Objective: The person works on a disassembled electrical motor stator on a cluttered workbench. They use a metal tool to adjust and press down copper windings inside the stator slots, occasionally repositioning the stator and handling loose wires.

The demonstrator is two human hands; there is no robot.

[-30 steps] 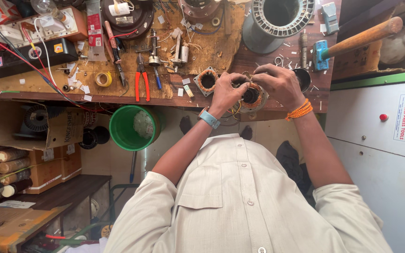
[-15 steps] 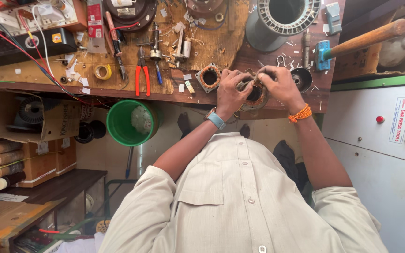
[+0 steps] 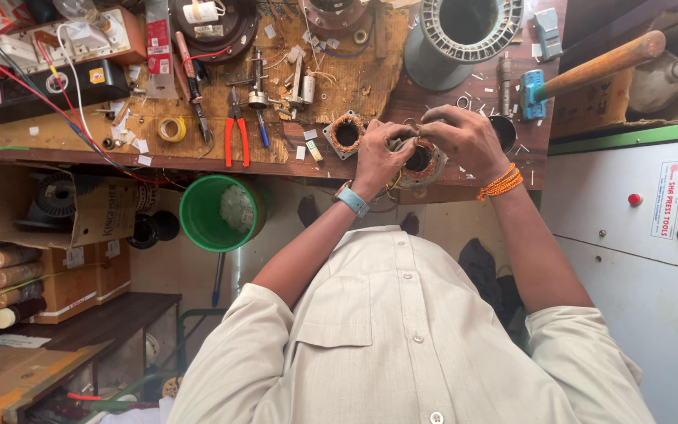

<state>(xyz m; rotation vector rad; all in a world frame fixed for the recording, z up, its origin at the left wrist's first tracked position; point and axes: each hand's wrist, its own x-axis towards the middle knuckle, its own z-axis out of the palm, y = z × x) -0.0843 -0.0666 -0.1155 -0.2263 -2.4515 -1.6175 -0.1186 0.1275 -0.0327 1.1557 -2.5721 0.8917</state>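
Copper-wound stator, left hand, right hand gripping

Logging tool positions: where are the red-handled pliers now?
In the head view, the red-handled pliers lie on the workbench, left of both hands, between yellow tape roll and blue-handled tool.

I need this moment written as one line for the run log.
left hand: grips small motor stator | right hand: fingers at its top edge | second stator: lies beside | red pliers: untouched on workbench

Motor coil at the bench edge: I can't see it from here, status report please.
Left hand and right hand both gripping the motor coil. Coil at the workbench front edge. Second coil beside it, nothing blocking.
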